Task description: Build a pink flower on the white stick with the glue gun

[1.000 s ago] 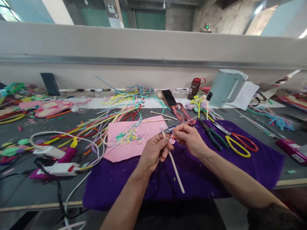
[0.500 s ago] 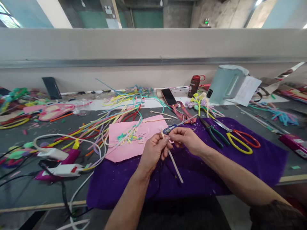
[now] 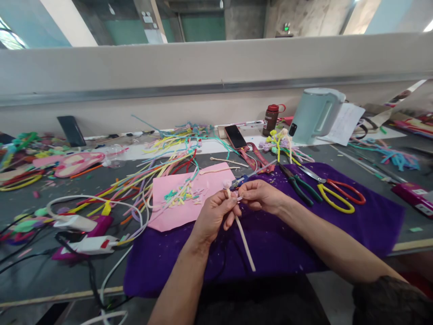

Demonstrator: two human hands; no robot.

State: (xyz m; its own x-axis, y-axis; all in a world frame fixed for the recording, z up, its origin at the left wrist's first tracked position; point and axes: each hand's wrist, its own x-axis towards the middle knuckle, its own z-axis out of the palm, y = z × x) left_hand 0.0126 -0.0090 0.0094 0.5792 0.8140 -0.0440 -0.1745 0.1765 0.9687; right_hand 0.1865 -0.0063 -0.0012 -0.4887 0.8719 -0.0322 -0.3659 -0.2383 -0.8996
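My left hand (image 3: 216, 213) is closed on a cream fuzzy stem (image 3: 245, 243), whose lower end hangs over the purple cloth (image 3: 162, 264). A small pale pinkish tuft (image 3: 227, 184) tops the stem, just above my left fingers. Close beside it, my right hand (image 3: 257, 195) pinches a small pale lilac piece (image 3: 240, 197) near the stem. Behind both hands lies a pink sheet (image 3: 162, 219) with short green, yellow and pink cuttings (image 3: 184, 194) on it. A blue-handled tool lies partly hidden behind my right hand.
Green-handled pliers (image 3: 302, 187) and scissors (image 3: 338, 189) with red and yellow handles lie right. Behind stand a brown bottle (image 3: 270, 121) and a pale blue kettle (image 3: 316, 115), near a phone (image 3: 236, 136). Colourful stems (image 3: 135, 180), a white cable (image 3: 111, 271) and chargers (image 3: 91, 243) spread left.
The view has shifted and tilted slightly. The pale tuft now shows clearly above my left fingers, and the stem's lower end hangs slightly lower. Both hands remain close together.
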